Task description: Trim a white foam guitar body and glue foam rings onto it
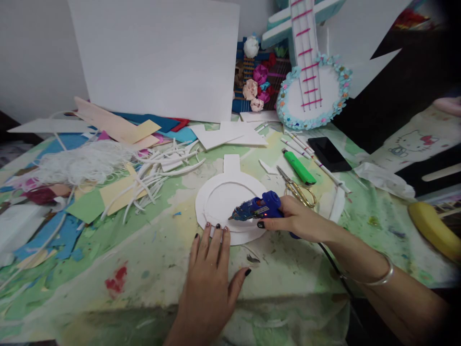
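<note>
A white round cutout (201, 206) with a short tab at its top lies flat on the table, with a white ring-shaped strip standing or lying on its face; I cannot tell its height. My right hand (300, 218) is wrapped around a blue hot glue gun (266, 205). The gun's nozzle points left and down at the lower part of the ring, and a small red light shows on its body. My left hand (211, 269) rests flat with fingers spread, fingertips touching the cutout's lower edge. Nothing is gripped in it.
Gold-handled scissors (302, 192), a green utility knife (298, 166) and a black phone (329, 154) lie to the right. Paper scraps and white cord (82, 161) are heaped left. A decorated paper guitar (313, 91) leans behind, beside a white board (158, 57). The gun's cable (334, 264) trails off the front edge.
</note>
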A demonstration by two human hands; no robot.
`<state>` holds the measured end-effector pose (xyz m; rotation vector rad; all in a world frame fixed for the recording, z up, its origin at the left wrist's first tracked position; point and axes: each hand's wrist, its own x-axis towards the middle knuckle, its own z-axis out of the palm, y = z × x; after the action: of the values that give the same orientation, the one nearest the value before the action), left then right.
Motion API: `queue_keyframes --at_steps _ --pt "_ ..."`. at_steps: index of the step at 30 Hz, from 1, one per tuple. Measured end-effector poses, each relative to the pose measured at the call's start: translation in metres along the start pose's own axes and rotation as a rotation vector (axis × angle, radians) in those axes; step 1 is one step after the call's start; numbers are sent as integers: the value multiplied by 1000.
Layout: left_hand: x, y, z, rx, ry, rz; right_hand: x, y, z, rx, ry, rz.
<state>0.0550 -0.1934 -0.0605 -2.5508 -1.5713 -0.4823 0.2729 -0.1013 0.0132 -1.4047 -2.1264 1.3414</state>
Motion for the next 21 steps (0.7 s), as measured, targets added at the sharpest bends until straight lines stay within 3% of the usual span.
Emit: queue_keyframes --at_steps 11,21 --pt "1 0 -3 -6 17 -8 -3 -6 0 -20 0 -26" --pt "4 2 -6 -5 5 -27 -12 -2 7 22 82 -25"
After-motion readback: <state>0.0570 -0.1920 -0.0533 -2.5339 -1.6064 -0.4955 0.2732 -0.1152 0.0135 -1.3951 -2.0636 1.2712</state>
